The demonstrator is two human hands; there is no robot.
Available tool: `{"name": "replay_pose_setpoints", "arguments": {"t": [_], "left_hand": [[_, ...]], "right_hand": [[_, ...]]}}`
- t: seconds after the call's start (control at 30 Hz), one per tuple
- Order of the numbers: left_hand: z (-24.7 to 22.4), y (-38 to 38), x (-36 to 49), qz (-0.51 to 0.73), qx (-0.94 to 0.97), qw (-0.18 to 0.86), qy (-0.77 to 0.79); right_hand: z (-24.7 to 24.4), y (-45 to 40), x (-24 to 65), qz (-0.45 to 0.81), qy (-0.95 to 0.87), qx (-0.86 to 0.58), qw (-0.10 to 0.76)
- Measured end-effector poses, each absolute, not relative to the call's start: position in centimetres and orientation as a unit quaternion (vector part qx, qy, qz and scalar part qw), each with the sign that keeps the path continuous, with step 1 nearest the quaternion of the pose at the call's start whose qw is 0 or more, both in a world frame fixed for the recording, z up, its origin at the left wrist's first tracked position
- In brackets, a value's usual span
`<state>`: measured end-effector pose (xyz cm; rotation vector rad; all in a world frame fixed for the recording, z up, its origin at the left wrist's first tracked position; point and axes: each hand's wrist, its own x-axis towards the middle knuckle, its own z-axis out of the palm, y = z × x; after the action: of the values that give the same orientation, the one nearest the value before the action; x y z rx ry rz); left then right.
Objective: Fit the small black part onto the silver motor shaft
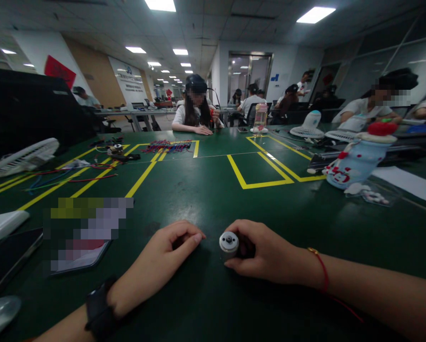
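Note:
A small silver cylindrical motor (229, 243) stands upright on the green table (191, 199), its round end with a dark centre facing up. My right hand (257, 249) grips it from the right, thumb on the near side and fingers on the far side. To the left, apart from the motor, my left hand (170, 247) rests on the table with its fingers curled and the thumb against the fingertips. Nothing shows between them.
Wires (170, 146) lie beyond yellow tape outlines. A blue bottle (359, 159) and small fans (307, 126) stand at right. A blurred card (88, 237) and dark device (9, 259) lie left. A person (197, 111) sits opposite.

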<state>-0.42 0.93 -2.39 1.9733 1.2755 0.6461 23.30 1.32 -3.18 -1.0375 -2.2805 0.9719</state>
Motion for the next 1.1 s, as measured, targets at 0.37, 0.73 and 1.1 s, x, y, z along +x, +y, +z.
{"name": "replay_pose_setpoints", "arguments": {"t": [0.37, 0.73, 1.1], "left_hand": [[-1.0, 0.0, 1.0, 0.282, 0.789, 0.331, 0.433], [-0.2, 0.0, 2.0, 0.326, 0.797, 0.306, 0.407], [-2.3, 0.7, -0.5, 0.257, 0.795, 0.334, 0.435]], "right_hand": [[-3.5, 1.5, 22.9, 0.318, -0.846, -0.364, 0.225], [-3.6, 1.7, 22.9, 0.302, -0.857, -0.345, 0.234], [-3.5, 1.3, 23.0, 0.328, -0.837, -0.370, 0.233]]}}
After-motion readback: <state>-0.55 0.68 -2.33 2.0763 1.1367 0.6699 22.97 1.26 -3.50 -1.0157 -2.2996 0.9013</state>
